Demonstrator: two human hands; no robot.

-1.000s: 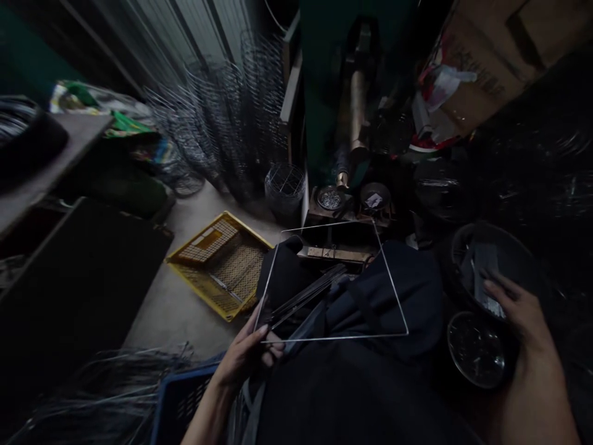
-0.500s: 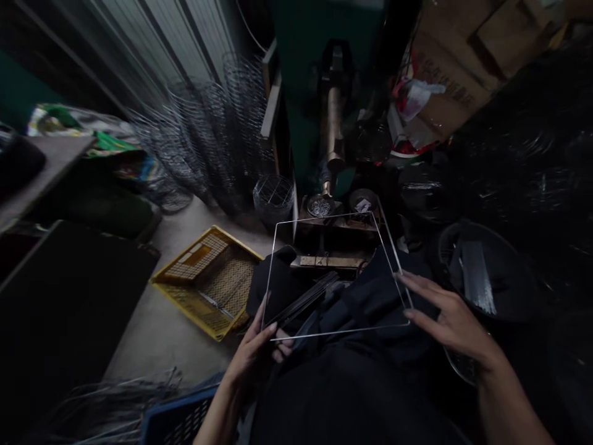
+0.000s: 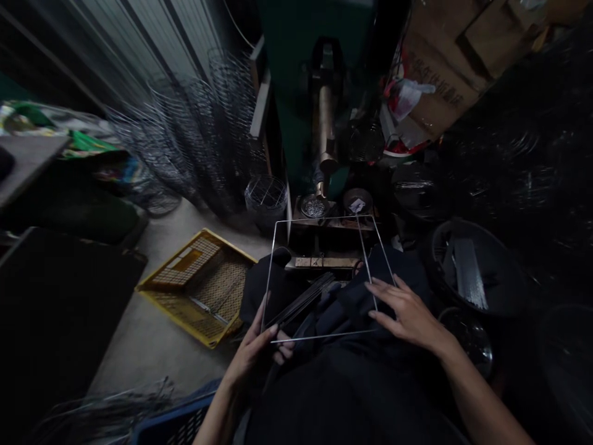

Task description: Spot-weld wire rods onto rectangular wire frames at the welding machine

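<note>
A thin four-sided wire frame [image 3: 324, 218] is held out over my lap. My left hand [image 3: 264, 343] pinches its near left corner between thumb and fingers, where one wire end sticks out. My right hand [image 3: 407, 312] has the lower part of a separate straight wire [image 3: 364, 247] at its thumb and fingertips. That wire slants across the frame's inside, near the right side, which passes behind my right hand. A bundle of dark wires [image 3: 306, 300] lies across my lap beneath the frame.
Ahead stands a green machine with a copper-coloured arm [image 3: 327, 127] above small dishes [image 3: 315, 206]. On the left floor sits a yellow crate [image 3: 204, 284], with a blue crate [image 3: 176, 420] nearer. Wire baskets [image 3: 185, 123] are stacked behind. To the right is a dark tub [image 3: 504, 272] holding metal strips.
My right hand has moved left with the straight wire, from the frame's right side to inside it. My left hand keeps its hold on the corner. The view has shifted slightly.
</note>
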